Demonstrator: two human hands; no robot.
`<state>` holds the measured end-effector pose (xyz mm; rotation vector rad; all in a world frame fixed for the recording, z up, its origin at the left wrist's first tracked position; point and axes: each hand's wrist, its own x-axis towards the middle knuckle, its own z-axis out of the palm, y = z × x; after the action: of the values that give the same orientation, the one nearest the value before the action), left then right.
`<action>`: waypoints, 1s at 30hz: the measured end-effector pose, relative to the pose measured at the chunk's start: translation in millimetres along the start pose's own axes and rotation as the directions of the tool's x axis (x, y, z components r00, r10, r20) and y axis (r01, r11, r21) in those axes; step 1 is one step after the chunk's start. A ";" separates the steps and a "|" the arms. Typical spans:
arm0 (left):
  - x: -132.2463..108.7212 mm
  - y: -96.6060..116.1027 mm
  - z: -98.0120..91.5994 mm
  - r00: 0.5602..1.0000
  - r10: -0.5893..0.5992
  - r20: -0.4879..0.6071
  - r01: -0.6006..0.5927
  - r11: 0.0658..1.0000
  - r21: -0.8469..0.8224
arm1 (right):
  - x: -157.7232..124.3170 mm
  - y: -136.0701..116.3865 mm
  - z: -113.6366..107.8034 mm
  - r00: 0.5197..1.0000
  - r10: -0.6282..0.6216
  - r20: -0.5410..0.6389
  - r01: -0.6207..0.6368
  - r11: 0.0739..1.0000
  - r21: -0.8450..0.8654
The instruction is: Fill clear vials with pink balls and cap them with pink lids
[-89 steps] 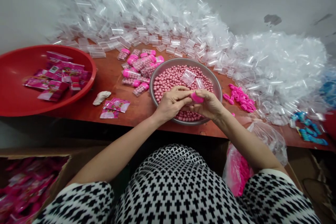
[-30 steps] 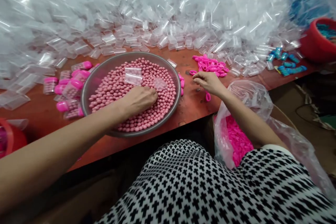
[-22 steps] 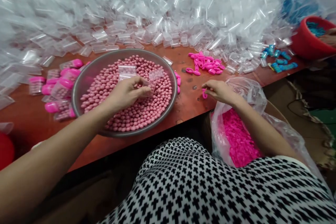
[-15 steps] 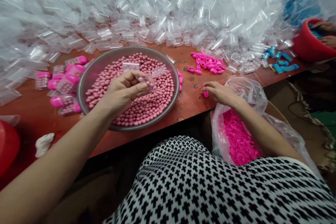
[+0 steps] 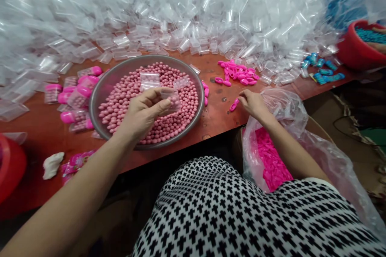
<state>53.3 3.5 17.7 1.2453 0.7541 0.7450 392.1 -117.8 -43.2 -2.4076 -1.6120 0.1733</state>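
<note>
Over a metal basin [image 5: 120,66] of pink beads or candy balls [image 5: 177,126], my left hand [image 5: 144,111] is closed on a small clear plastic container [image 5: 171,100]. Pink balls show through its wall, though I cannot tell how many are inside it. Two more clear containers, one of them this box [image 5: 150,80], lie on the balls. Right of the basin, my right hand [image 5: 251,102] pinches a bright pink cap [image 5: 234,105] just above the table. A small pile of pink caps [image 5: 239,73] lies beyond that hand.
Clear containers [image 5: 187,24] are heaped along the back. Filled pink-capped containers [image 5: 79,94] lie left of the basin. A plastic bag [image 5: 251,156] of pink caps hangs by my lap. At right, another person's hands [image 5: 378,46] are in a red bucket [image 5: 351,50] of blue pieces.
The clear container in my left hand is now more upright. My right hand has shifted slightly right, and the pink cap it pinches has turned. The other person's hands have moved right.
</note>
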 end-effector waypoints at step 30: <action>41.8 -5.2 17.3 0.940 -0.045 0.337 -0.322 0.203 0.925 | -28.6 -42.9 -14.2 1.000 0.030 -0.008 0.001 0.228 0.974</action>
<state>91.2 28.0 11.5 2.6089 0.8779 0.0664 346.0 -130.4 -19.2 -1.3318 -0.8911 0.8760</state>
